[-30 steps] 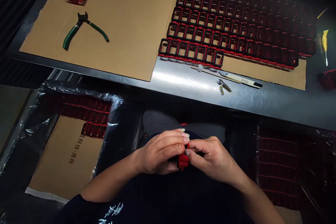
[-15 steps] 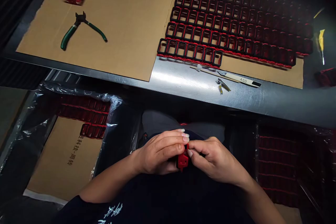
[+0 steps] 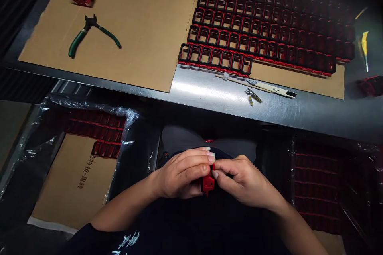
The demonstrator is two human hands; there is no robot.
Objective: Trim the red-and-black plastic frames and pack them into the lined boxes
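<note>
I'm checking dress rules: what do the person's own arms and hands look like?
The left hand and right hand are bare, with no gloves, rings or watch visible. The left sleeve is dark and short, leaving the left forearm bare; white characters mark the dark shirt beside it. No sleeve shows on the right arm.

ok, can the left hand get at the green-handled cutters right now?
Probably not without letting go: the left hand holds a red-and-black part. Otherwise, nothing covers the green-handled cutters on the cardboard.
</note>
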